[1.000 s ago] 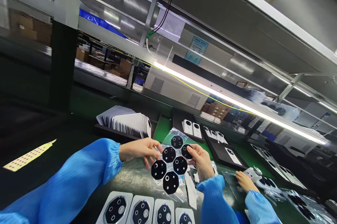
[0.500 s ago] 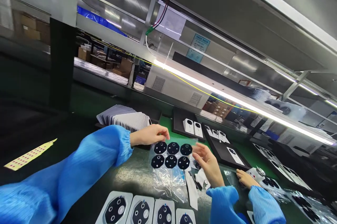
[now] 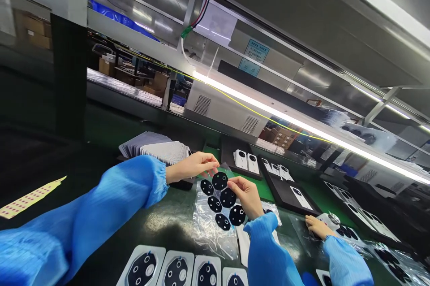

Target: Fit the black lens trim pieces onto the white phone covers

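A clear film sheet with black octagonal stickers (image 3: 228,198) is lifted and tilted in front of me above the bench. My left hand (image 3: 194,166) pinches the film's top corner between thumb and fingers. With thumb and forefinger my right hand (image 3: 247,196) grips the sheet's right edge, beside the upper stickers. Under the sheet lies a crinkled clear plastic bag (image 3: 215,243). White paper scraps (image 3: 243,243) lie partly hidden beneath my right forearm. Nearest me is a row of light-grey plates (image 3: 176,272) with black round faces.
A fanned stack of grey-white cards (image 3: 164,151) stands behind my left hand. Black trays (image 3: 285,187) with white camera-plate pieces lie at the back right. A co-worker's hand (image 3: 319,227) rests at the right. A yellow dotted strip (image 3: 32,198) lies far left; a lamp tube (image 3: 268,109) crosses above.
My right hand has moved left and closed on the sheet's edge. The sheet has turned from lying level to a raised, tilted position, its stickers now slanting. My left hand has risen slightly.
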`<state>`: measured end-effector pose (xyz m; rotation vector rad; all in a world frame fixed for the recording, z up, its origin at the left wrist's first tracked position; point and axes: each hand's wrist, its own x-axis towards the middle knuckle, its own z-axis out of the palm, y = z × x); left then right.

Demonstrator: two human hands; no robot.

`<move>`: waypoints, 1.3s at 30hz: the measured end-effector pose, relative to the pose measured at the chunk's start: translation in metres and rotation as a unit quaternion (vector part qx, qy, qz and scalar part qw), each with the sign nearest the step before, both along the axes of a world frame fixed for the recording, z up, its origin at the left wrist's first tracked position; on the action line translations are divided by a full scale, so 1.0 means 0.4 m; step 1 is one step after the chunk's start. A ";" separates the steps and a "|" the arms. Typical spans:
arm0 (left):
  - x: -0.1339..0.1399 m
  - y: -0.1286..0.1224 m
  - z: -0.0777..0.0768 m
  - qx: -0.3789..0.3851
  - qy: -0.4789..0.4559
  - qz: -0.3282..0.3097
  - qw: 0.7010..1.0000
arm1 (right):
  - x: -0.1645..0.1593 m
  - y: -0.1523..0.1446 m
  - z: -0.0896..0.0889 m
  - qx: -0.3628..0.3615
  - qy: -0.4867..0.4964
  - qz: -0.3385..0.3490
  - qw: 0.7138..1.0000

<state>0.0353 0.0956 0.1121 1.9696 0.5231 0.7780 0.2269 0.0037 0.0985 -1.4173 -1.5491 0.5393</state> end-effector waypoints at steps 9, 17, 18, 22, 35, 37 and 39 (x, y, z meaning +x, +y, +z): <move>0.027 0.023 -0.008 -0.091 0.006 -0.016 0.996 | -0.002 -0.007 -0.004 -0.068 0.074 -0.001 0.995; 0.011 0.054 -0.077 -0.199 0.109 -0.089 0.970 | 0.052 0.008 -0.057 -0.114 0.147 -0.041 0.982; 0.012 0.057 -0.088 -0.211 0.105 -0.083 0.968 | 0.064 0.011 -0.070 -0.126 0.155 -0.046 0.979; 0.024 0.064 -0.124 -0.247 0.072 -0.044 0.965 | 0.110 0.022 -0.123 -0.170 0.176 -0.066 0.967; 0.066 0.096 -0.141 -0.265 -0.003 0.042 0.963 | 0.129 0.054 -0.156 -0.169 0.223 -0.083 0.956; 0.079 0.106 -0.120 -0.251 -0.013 0.048 0.967 | 0.138 0.063 -0.128 -0.153 0.224 -0.083 0.959; 0.087 0.115 -0.094 -0.237 -0.021 0.049 0.970 | 0.146 0.070 -0.103 -0.140 0.223 -0.084 0.961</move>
